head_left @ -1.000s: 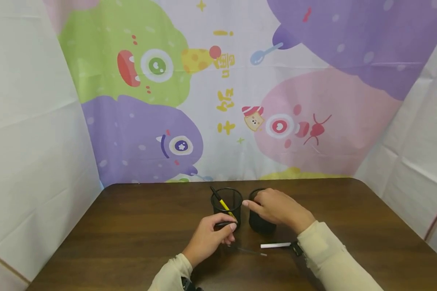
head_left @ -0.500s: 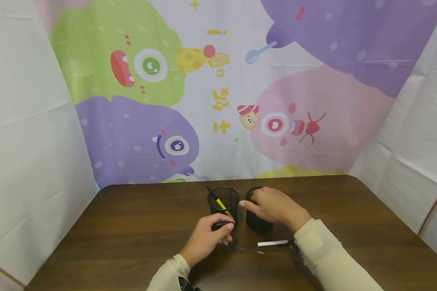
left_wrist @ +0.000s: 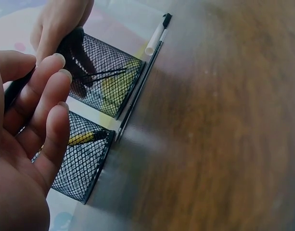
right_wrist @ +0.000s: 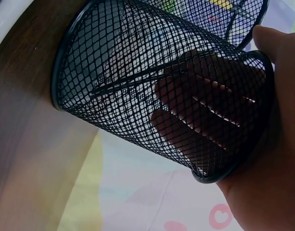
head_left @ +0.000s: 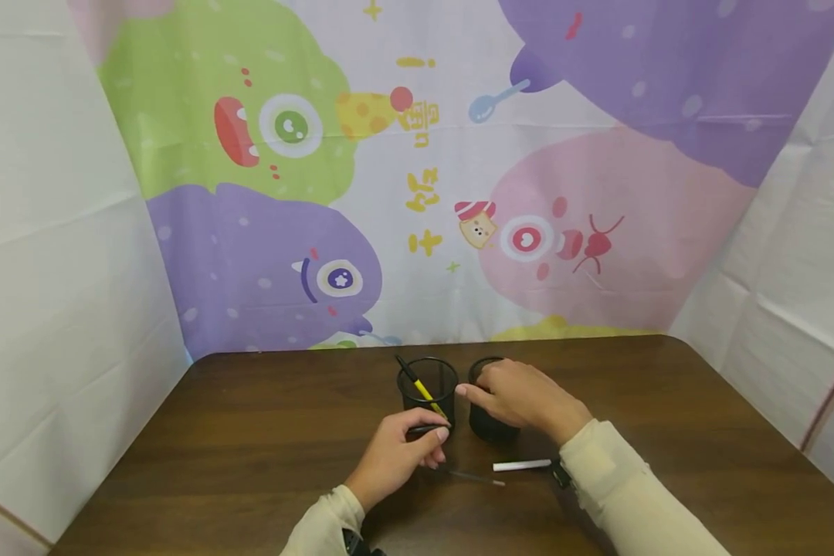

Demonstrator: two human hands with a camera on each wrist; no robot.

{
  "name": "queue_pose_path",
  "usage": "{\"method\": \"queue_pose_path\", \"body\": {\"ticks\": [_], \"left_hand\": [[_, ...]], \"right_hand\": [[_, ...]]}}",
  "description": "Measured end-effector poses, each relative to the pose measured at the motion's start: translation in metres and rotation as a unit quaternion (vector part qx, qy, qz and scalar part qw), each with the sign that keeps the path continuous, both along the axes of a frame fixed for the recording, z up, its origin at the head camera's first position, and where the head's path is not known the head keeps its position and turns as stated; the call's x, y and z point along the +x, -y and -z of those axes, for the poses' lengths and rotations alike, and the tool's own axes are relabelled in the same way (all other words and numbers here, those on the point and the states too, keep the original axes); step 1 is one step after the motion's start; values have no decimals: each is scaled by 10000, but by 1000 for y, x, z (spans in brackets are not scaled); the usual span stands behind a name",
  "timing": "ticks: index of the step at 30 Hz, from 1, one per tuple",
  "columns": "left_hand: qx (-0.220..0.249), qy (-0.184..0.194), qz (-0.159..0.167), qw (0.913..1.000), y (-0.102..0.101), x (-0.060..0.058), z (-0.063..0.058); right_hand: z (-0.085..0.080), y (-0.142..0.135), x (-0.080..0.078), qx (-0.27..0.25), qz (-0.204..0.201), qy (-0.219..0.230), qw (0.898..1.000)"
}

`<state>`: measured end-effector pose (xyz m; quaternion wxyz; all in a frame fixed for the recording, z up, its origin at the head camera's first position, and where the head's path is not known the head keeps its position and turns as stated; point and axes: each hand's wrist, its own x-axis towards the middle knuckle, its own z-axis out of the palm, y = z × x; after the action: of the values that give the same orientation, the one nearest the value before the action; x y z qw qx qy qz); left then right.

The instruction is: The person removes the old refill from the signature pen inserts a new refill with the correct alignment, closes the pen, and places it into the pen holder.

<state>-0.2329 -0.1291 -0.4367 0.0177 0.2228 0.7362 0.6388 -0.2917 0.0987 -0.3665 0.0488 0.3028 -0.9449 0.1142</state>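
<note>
My left hand [head_left: 398, 455] pinches a slim black pen [head_left: 427, 427] between thumb and index finger, in front of the left mesh pen holder [head_left: 427, 405]. In that holder leans a yellow-and-black pen [head_left: 417, 380]. My right hand [head_left: 528, 395] reaches down into the right mesh pen holder [head_left: 493, 425]. Through its mesh in the right wrist view, the fingers [right_wrist: 200, 110] show extended inside, while the thumb [right_wrist: 267, 43] stays outside by the rim. Thin dark sticks [right_wrist: 133, 79] lie inside along the mesh, close to the fingertips.
On the brown table [head_left: 264, 463], a white pen-like tube [head_left: 521, 466] lies before the right holder. A long thin dark stick [head_left: 476, 477] with a pale tip lies beside it. A cartoon-print cloth [head_left: 424, 293] hangs behind, with white cloth walls [head_left: 55, 270] at both sides.
The head view has shifted slightly, moving the whole scene a little to the left in it. Both hands keep their places at the two holders.
</note>
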Motion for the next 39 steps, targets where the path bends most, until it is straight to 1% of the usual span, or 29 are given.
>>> {"method": "queue_pose_path", "body": {"ticks": [4,8,16,24,39], "left_hand": [[3,39,21,10000,-2,1,-1],[12,19,41,10000,-3,1,-3],[33,-73,76,9999,-3,-1,-1],[-34,-12,26,10000,-1,0,-2],[-32,37,36,10000,-2,2,-2]], "right_hand": [[1,0,1,39,84,-14,10000],[1,-1,1,44,68,-108,9999],[2,-2,2,53,16,-246,9997],[3,-3,3,8,26,-353,9994],[4,-5,6,-80,-151,-1060,9942]]}}
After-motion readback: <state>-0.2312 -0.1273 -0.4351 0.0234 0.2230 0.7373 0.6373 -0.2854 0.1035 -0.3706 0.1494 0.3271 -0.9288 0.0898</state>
